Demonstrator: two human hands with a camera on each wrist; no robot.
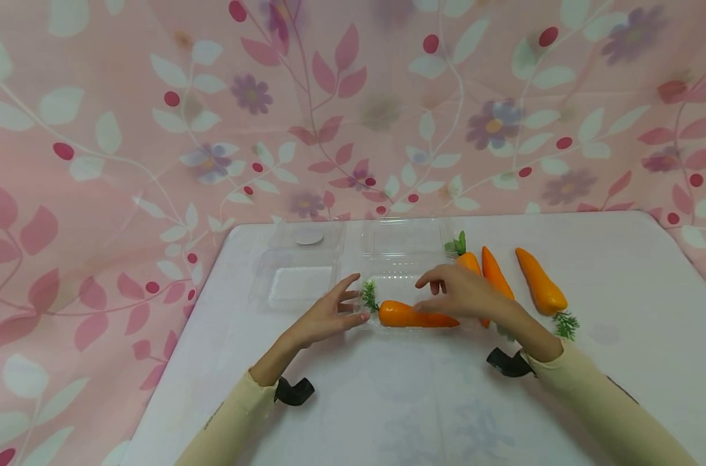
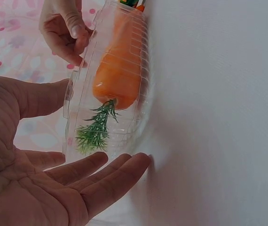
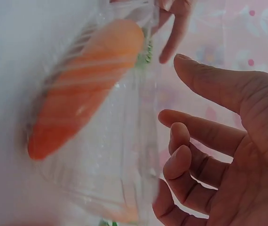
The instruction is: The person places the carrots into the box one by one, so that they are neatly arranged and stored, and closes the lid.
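Note:
An orange carrot (image 1: 395,314) with a feathery green top lies lengthwise inside a hinged clear plastic container (image 1: 408,277), its lid folded back. At the leafy end is my left hand (image 1: 325,316), fingers spread; in the left wrist view its thumb is right at the container's rim (image 2: 72,101) and its fingertips are beside the end wall. My right hand (image 1: 468,292) hovers over the container's right part, partly covering the carrot in the head view. Seen from the right wrist, its fingers (image 3: 204,129) are loosely bent beside the rim, with nothing between them and the thumb.
Three more carrots lie right of the container: one with broad leaves (image 1: 468,260), one beside it (image 1: 495,272), and one farther right (image 1: 540,282). A second clear container (image 1: 302,285) stands open on the left, a white sticker (image 1: 308,238) on its lid.

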